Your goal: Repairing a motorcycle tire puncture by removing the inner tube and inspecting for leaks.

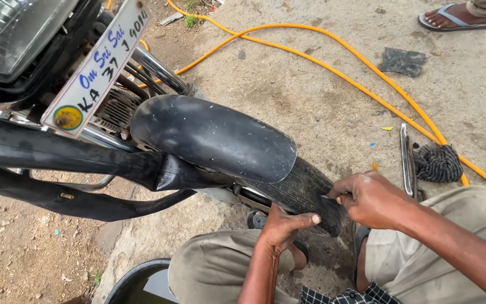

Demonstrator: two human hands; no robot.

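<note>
Black front tyre [305,191] is gripped by the fingers of both left hand [282,228] and right hand [369,197].

Person: both forearms bare, no sleeves, no rings/watch visible. Left hand [281,226] & right hand [370,198] look grimy, no gloves. Khaki/olive trousers [209,264] on both legs; checked dark cloth [347,295] at waist, btm edge.

Head view, steeply downward (close) over front tyre [305,191]
</note>
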